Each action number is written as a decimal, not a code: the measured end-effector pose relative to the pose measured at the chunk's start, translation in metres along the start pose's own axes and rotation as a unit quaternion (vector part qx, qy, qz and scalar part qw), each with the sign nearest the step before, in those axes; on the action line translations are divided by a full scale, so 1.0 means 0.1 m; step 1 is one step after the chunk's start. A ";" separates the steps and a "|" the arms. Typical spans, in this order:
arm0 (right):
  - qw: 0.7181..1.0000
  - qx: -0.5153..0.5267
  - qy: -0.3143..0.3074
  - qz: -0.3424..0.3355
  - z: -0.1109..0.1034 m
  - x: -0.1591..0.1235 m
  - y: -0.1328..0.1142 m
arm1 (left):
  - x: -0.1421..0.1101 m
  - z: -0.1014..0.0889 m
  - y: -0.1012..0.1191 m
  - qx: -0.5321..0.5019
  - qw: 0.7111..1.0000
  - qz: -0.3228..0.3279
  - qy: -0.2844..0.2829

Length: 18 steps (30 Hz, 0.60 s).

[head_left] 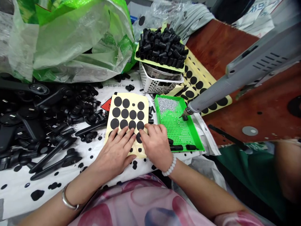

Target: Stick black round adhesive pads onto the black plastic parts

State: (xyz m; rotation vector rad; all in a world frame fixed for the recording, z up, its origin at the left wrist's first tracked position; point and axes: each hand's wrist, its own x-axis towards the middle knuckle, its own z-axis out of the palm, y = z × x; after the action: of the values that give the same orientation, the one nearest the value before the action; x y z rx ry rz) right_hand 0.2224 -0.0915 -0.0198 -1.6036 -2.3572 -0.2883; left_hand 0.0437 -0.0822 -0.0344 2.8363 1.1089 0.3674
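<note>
A pale yellow sheet of round black stickers [124, 113] lies on the white-covered table in front of me. My left hand [117, 149] rests flat on its lower left part, fingers spread and covering some of the stickers. At the sheet's right side, the bent fingers of my right hand [156, 142] close at the edge of a round black sticker [139, 138]; the fingertips partly hide it. Just right of that hand is a green perforated tray [197, 135] with small silvery pieces and several black tubes [176, 147].
Many black handled parts [63, 141] are heaped at left. Behind stand a green-white plastic bag [77, 40] and a white basket [152, 83] below a tray of black tubes [162, 47]. A grey power screwdriver [211, 94] hangs over the green tray from the right.
</note>
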 end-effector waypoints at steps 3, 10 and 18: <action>1.000 -0.001 -0.010 -0.002 0.09 0.00 -0.03 | -0.01 0.03 -0.01 0.000 1.000 -0.001 -0.007; 0.997 0.060 -0.016 0.051 0.08 0.03 -0.02 | -0.02 0.02 -0.01 -0.009 1.000 0.000 0.002; 0.990 0.071 -0.051 0.111 0.08 0.11 -0.05 | -0.02 0.01 -0.02 -0.016 1.000 0.003 0.004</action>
State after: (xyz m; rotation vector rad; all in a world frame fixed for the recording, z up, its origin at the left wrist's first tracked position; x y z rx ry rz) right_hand 0.2135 -0.0810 -0.0237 -1.8284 -2.1871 0.0067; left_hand 0.0413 -0.0822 -0.0364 2.8139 1.0873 0.3937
